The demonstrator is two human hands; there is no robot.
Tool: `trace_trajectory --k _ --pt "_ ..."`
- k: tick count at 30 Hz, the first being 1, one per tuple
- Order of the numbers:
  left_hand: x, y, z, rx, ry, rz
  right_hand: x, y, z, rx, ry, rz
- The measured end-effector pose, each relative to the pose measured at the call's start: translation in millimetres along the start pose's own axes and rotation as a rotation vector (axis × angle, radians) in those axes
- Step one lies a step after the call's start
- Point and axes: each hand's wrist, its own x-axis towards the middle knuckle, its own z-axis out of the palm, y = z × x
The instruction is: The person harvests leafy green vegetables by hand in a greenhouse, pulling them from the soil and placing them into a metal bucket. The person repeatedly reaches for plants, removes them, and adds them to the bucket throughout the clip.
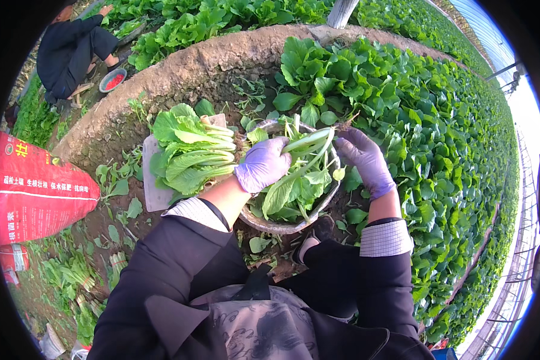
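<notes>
In my gloved left hand (266, 163) is a leafy green plant (312, 141), gripped by its pale stems. Its root end points right, and its leaves hang over a round basin (284, 228) with loose greens inside. My gloved right hand (364, 157) is at the root end, thumb and fingers close together; whether they pinch the roots is unclear. Left of the basin, a neat pile of leafy greens (193, 150) lies on a pale flat board (156, 195), with the stem ends towards my left hand.
Dense green crop (436, 180) fills the right side. An earth ridge (198, 56) curves behind the basin. At left stands a red printed sack (45, 189); tied bundles of greens (83, 276) lie below it. Another person (74, 54) sits upper left beside a small bowl (113, 81).
</notes>
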Motion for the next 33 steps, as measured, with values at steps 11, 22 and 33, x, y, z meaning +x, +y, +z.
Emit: trace_trajectory --k 11,22,33 --pt "6.0 9.1 22.9 0.135 0.012 0.274 -29.4 -47.3 56.5 0.151 -0.035 -0.156" --pt "11.0 14.9 -8.3 0.801 0.254 0.448 -25.5 -52.0 41.7 0.123 -0.149 0.296" --pt "25.1 -79.3 -111.4 1.21 0.369 0.244 79.6 22.2 178.5 0.405 -0.215 0.061"
